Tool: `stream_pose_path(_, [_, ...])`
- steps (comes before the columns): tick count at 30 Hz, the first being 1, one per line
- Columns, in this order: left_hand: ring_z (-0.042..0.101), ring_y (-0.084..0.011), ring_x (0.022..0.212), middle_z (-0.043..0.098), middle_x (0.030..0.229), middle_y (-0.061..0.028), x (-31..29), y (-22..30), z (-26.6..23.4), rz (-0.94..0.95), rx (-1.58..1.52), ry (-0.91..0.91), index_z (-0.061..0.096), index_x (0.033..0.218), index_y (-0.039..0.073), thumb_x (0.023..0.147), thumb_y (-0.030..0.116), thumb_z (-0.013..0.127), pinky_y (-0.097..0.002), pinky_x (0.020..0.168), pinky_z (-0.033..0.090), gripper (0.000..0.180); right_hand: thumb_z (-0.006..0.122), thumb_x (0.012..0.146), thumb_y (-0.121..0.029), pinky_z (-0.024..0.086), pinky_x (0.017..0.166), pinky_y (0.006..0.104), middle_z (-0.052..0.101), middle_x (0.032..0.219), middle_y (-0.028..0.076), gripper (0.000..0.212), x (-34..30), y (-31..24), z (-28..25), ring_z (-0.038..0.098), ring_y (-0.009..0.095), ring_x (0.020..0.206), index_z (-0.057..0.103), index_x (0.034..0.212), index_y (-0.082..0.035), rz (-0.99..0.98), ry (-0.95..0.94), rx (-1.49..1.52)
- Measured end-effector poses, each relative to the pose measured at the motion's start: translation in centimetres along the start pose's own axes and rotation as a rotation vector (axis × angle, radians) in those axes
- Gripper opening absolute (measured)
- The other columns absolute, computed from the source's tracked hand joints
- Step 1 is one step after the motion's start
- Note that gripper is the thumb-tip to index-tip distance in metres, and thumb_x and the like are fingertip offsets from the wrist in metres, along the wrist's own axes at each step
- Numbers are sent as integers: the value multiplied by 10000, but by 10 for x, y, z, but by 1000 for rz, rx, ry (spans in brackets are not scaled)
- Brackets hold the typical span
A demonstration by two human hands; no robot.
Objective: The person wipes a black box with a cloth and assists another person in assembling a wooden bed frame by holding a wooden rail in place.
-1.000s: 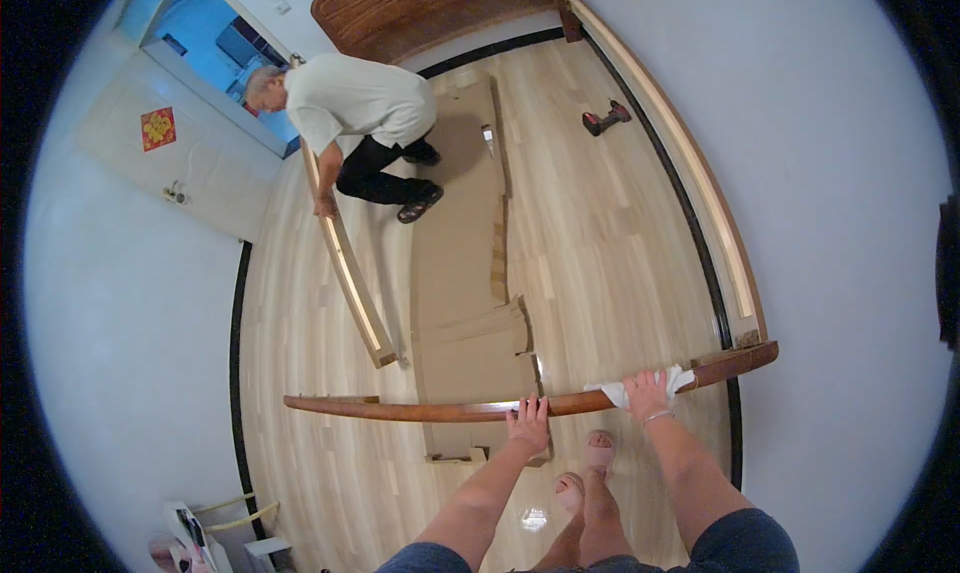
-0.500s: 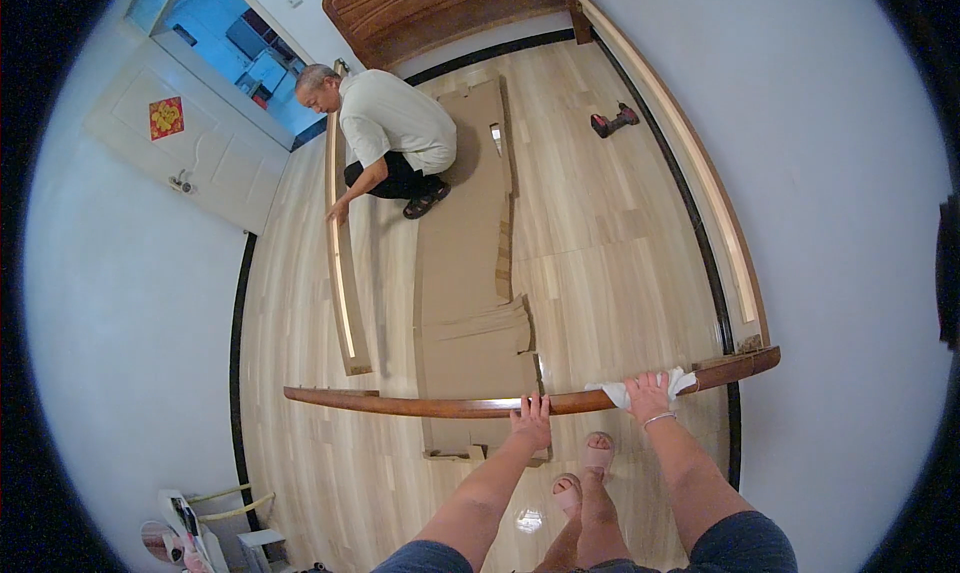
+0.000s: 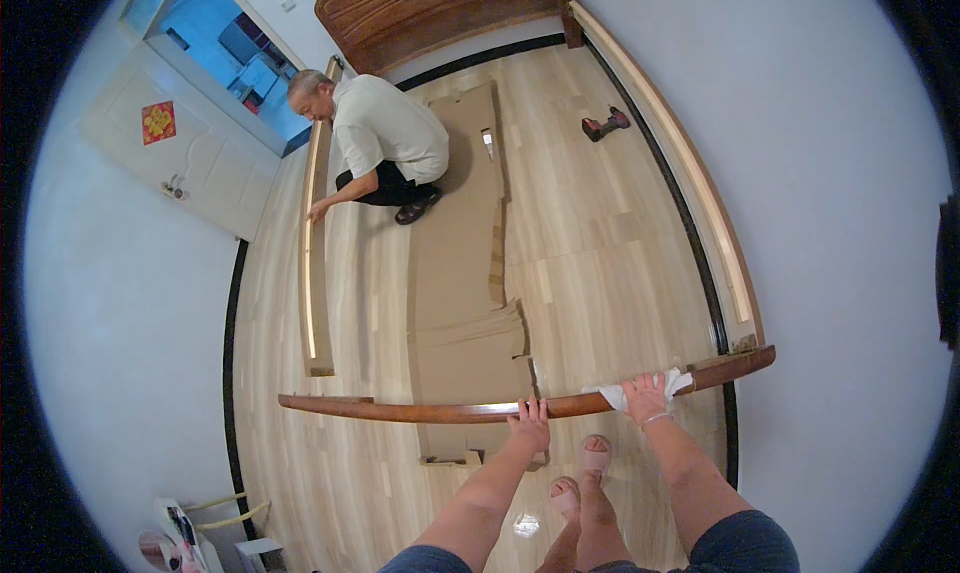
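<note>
Spanning the room just ahead of both hands, a long dark wooden rail stood on edge across the pale wood floor, one end near the right wall, the other well off to the left. It looked stiff, fairly heavy and smooth on its polished top, so a grip spread apart along its length would steady it best. The left hand was closed over the rail's top edge near its middle. The right hand pressed a white cloth onto the rail further right, fingers curled down on it. Beyond the hands lay flattened brown cardboard, and past that a crouching person touched another long board on the floor. A small power tool lay far off to the right. Open floor remained between the cardboard and the right wall.
</note>
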State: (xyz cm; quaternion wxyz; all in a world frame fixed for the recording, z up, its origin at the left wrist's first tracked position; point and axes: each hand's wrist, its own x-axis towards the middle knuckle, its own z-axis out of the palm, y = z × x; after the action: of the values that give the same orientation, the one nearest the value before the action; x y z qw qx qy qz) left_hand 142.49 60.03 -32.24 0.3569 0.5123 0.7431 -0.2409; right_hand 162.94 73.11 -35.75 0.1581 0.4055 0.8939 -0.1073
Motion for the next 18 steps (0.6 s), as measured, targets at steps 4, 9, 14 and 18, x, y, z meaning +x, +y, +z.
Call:
stream_pose_path(4, [75, -339, 1271, 49, 1391, -118, 5, 2, 4, -28, 50, -6, 52, 1339, 74, 804, 235, 426, -536, 946, 238, 672, 697, 572, -318, 168, 933, 529, 478, 1030, 94, 525, 0, -2, -1, 388, 253, 1065, 480, 1025, -163, -13, 28, 7])
stream_pose_path(9, [88, -360, 1262, 53, 1388, -127, 4, 4, 3, -31, 74, -2, 61, 1336, 53, 820, 209, 364, -534, 930, 256, 618, 709, 548, -327, 190, 923, 526, 482, 1005, 99, 532, 0, 1, -1, 399, 254, 1046, 492, 1006, -165, -31, 63, 0])
stream_pose_path(14, [77, -383, 1260, 50, 1391, -146, 0, 5, 0, -18, 94, 5, 64, 1338, 41, 856, 207, 281, -548, 926, 240, 554, 696, 596, -327, 143, 958, 514, 456, 1103, 90, 600, -1, -5, -16, 355, 244, 1117, 440, 1118, -180, 13, -74, 11])
stream_pose_path(18, [85, -384, 1259, 62, 1388, -155, -2, 5, 0, -7, 53, 21, 77, 1337, 40, 857, 206, 279, -550, 923, 244, 546, 697, 597, -333, 140, 958, 523, 433, 1134, 91, 614, 1, -4, -12, 340, 244, 1131, 430, 1128, -180, 20, -121, -6])
